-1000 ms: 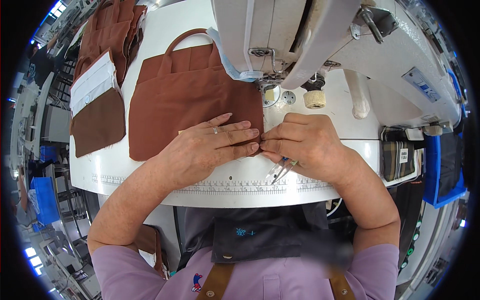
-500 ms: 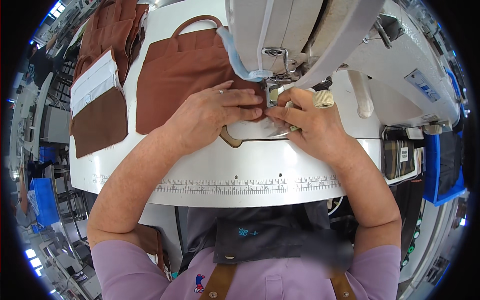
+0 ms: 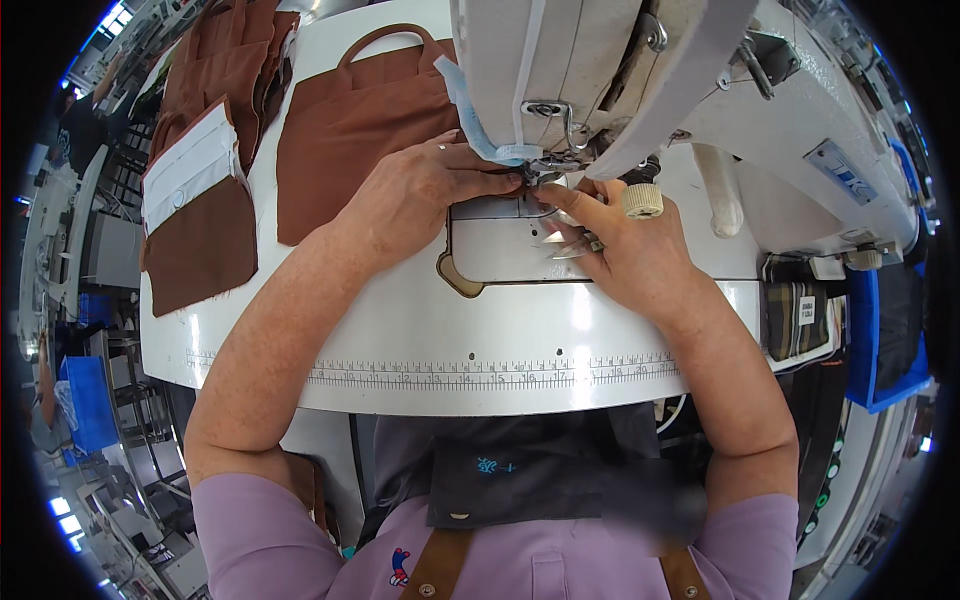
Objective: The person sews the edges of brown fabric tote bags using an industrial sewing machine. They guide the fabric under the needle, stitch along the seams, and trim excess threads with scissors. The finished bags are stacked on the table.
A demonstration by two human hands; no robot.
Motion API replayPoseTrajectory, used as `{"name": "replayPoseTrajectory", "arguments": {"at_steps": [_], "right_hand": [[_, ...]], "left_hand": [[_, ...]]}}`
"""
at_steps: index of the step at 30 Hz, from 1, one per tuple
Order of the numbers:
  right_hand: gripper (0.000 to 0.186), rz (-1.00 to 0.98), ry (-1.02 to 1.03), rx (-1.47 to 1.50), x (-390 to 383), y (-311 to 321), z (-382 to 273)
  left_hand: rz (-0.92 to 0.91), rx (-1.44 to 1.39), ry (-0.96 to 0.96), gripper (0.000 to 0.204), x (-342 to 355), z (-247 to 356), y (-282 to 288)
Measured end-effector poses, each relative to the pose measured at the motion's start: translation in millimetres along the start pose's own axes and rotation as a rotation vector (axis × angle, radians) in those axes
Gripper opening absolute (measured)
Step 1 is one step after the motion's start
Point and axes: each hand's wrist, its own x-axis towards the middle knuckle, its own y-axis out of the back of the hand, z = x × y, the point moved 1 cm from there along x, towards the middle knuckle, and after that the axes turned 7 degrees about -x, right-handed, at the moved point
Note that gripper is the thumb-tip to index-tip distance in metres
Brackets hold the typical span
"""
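A workshop with rows of grey benches stretches beyond the white table point(image 3: 390, 330), where a sewing machine point(image 3: 610, 90) stands; every place here is told from that machine. Left of it, and running in toward its needle area, lies the brown bag point(image 3: 345, 130), its handle on the far side and its near right corner hidden by fingers. The left hand point(image 3: 410, 190) rests on the bag, fingers close together and reaching to just beside the machine's foot. The right hand point(image 3: 635, 235), in front of and slightly right of the needle area, holds metal snips point(image 3: 570, 243) in its curled fingers, blades pointing left; whether its thumb and forefinger also pinch the cloth I cannot tell. The likeliest harm is to fingertips: so near the foot, one could be caught if the machine ran. The bare blades might nick the left fingers or the bag if the right wrist turned. The bag's edge could also skew or pucker if the hands pulled unevenly, with most of its weight left of the machine.
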Motion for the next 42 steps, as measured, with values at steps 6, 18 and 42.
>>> {"name": "replayPoseTrajectory", "arguments": {"at_steps": [6, 18, 42], "right_hand": [[0.029, 0.0, -0.002, 0.033, 1, 3, 0], [0.036, -0.16, -0.054, -0.01, -1, 6, 2], [0.034, -0.012, 0.069, -0.018, 0, -3, 2]], "left_hand": [[0.01, 0.0, 0.005, 0.05, -1, -3, -1], [-0.035, 0.038, 0.094, 0.049, -5, 8, -3], [-0.077, -0.005, 0.041, 0.046, -28, 38, -11]]}}
